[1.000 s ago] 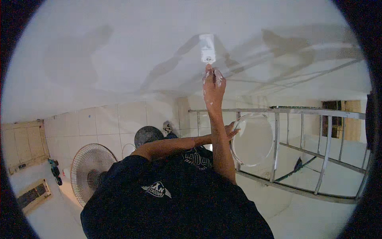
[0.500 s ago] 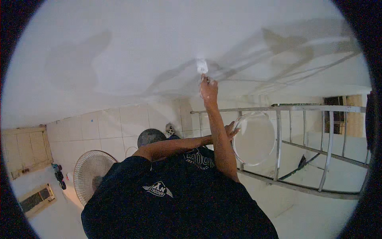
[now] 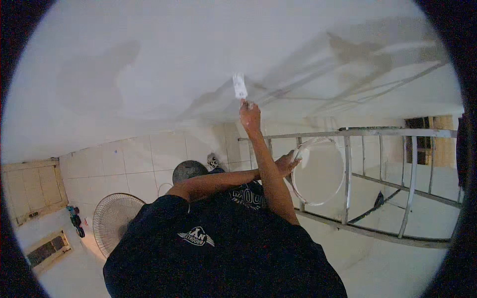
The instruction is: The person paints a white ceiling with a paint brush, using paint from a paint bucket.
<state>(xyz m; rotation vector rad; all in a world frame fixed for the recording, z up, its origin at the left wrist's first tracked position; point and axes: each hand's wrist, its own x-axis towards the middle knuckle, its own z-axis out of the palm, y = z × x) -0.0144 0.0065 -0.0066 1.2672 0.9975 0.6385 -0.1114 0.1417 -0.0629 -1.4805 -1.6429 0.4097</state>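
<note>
My right hand (image 3: pixel 250 116) reaches up to the pale wall, fingers closed round the handle of a flat paintbrush (image 3: pixel 240 86). The brush head is coated in white and lies against the wall or very near it; contact cannot be made out. White smears mark my fingers. Beneath my right forearm, my left arm crosses over to the right. There my left hand (image 3: pixel 286 164) grips the rim of a round white bucket (image 3: pixel 343 183), which holds a pale, smooth substance. The fingers of that hand are partly hidden.
A metal ladder (image 3: pixel 347 174) stands at the right around the bucket. On the left are a standing fan (image 3: pixel 115 216), a dark round object (image 3: pixel 189 171) and a wooden door (image 3: pixel 35 188). Tiles (image 3: pixel 139 156) line the area under the wall. Shadows fall across the wall.
My right hand and the paintbrush have shifted left and slightly down along the wall. My left hand stays at the bucket's rim.
</note>
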